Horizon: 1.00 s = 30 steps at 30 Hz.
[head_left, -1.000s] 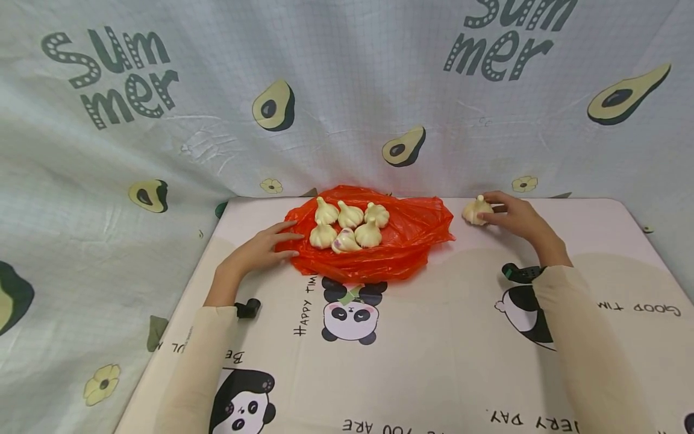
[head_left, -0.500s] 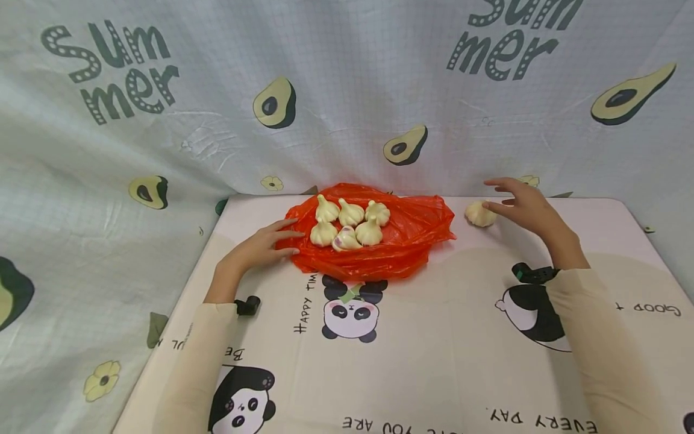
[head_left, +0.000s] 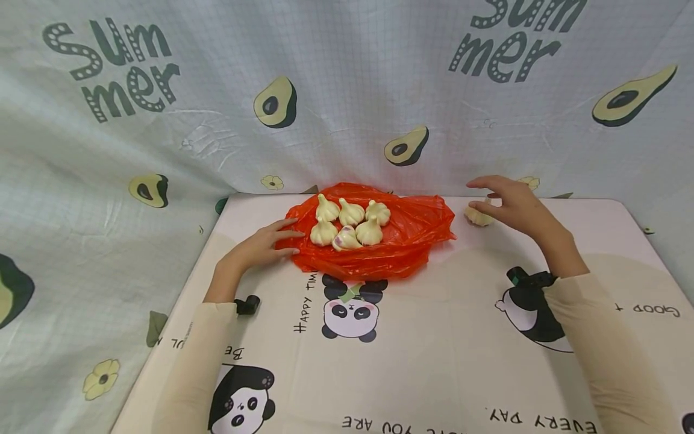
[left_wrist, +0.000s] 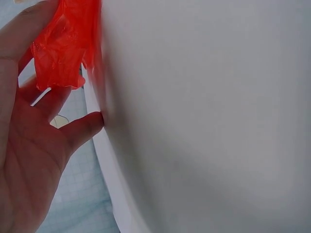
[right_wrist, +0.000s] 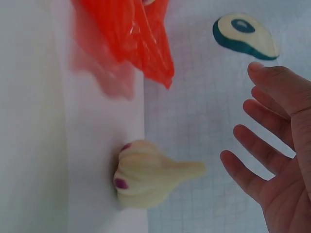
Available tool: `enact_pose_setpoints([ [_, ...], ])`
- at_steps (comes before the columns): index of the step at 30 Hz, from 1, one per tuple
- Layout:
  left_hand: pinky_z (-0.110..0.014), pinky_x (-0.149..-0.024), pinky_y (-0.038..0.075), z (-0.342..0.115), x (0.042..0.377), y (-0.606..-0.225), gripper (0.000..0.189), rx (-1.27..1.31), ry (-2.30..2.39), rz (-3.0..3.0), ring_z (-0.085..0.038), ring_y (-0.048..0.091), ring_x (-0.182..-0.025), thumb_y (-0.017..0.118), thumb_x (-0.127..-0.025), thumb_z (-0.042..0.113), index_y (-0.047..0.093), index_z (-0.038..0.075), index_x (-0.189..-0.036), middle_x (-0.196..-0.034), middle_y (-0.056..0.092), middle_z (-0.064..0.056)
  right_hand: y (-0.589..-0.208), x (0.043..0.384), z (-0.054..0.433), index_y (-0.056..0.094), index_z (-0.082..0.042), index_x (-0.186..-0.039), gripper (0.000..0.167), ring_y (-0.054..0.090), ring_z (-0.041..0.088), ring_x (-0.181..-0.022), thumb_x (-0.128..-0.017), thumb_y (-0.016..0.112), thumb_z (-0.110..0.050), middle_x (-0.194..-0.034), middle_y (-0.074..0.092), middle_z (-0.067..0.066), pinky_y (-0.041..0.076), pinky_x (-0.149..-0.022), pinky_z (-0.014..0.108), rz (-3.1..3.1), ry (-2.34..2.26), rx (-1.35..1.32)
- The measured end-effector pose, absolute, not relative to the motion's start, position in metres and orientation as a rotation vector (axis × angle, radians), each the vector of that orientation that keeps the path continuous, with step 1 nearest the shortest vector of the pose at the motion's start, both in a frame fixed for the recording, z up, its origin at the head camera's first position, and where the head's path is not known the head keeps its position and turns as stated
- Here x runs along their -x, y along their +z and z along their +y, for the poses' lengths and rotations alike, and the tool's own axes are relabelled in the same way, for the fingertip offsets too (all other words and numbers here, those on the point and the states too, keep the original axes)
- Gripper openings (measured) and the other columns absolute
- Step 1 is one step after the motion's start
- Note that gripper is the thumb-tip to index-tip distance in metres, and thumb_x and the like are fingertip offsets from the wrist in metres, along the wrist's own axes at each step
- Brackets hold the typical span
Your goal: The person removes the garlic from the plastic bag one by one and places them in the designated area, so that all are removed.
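A red plastic bag lies spread near the back of the table, with several garlic bulbs grouped on its left half. My left hand rests at the bag's left edge, its fingers extended and touching the plastic; the left wrist view shows the red bag against the fingers. Right of the bag, a lone garlic bulb sits on the table. Above it hovers my right hand, fingers spread and holding nothing. In the right wrist view this garlic bulb, stem and purple patches showing, is apart from the fingers.
The table wears a cream cloth printed with pandas and words. Behind it hangs a pale curtain with avocado prints, close to the table's back edge. A dark camera is strapped at the left wrist.
My right hand has let go of the lone garlic bulb and lifted off it, first to the right, then slightly back left above it. The left hand and bag stay put.
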<state>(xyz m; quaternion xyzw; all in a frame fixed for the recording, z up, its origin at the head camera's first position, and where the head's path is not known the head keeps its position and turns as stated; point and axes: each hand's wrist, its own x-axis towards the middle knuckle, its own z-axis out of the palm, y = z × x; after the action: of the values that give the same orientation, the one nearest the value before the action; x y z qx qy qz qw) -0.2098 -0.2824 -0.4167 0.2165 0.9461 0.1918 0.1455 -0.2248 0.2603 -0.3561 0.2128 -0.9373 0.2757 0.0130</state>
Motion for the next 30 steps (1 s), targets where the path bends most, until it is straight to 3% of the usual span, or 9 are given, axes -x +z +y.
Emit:
enact_pose_setpoints([
  [7,-0.065,-0.118,0.026,-0.284,0.211,-0.417,0.05,-0.647,0.542,2.725,-0.042,0.027,-0.149,0.067,-0.098,0.034,0.06,0.016,-0.144,-0.164,0.031,-0.014,-0.357,0.222,0.243,0.063,-0.006,-0.134,0.04,0.062,0.044,-0.114,-0.096,0.071,-0.017,-0.136,0.061,0.018,0.053,-0.093,0.062,-2.886,0.896,-0.767],
  [14,-0.066,-0.117,0.026,-0.285,0.211,-0.418,0.051,-0.644,0.525,2.719,-0.042,0.026,-0.15,0.067,-0.097,0.035,0.059,0.017,-0.144,-0.164,0.03,-0.013,-0.368,0.223,0.224,0.066,-0.006,-0.13,0.037,0.059,0.037,-0.12,-0.094,0.073,-0.01,-0.13,0.065,0.015,0.054,-0.095,0.059,-2.842,0.956,-0.881],
  [23,-0.066,-0.118,0.025,-0.284,0.212,-0.414,0.051,-0.66,0.525,2.714,-0.042,0.026,-0.15,0.067,-0.098,0.035,0.06,0.016,-0.144,-0.164,0.03,-0.014,-0.377,0.227,0.199,0.068,-0.007,-0.129,0.036,0.061,0.037,-0.111,-0.095,0.073,-0.015,-0.13,0.066,0.015,0.056,-0.09,0.055,-2.863,0.945,-0.921],
  [30,-0.065,-0.118,0.024,-0.284,0.213,-0.415,0.051,-0.661,0.522,2.706,-0.041,0.026,-0.15,0.066,-0.098,0.036,0.06,0.017,-0.144,-0.164,0.03,-0.014,-0.378,0.229,0.185,0.069,-0.01,-0.128,0.034,0.059,0.034,-0.121,-0.096,0.072,-0.02,-0.134,0.065,0.012,0.053,-0.099,0.055,-2.871,0.955,-0.966],
])
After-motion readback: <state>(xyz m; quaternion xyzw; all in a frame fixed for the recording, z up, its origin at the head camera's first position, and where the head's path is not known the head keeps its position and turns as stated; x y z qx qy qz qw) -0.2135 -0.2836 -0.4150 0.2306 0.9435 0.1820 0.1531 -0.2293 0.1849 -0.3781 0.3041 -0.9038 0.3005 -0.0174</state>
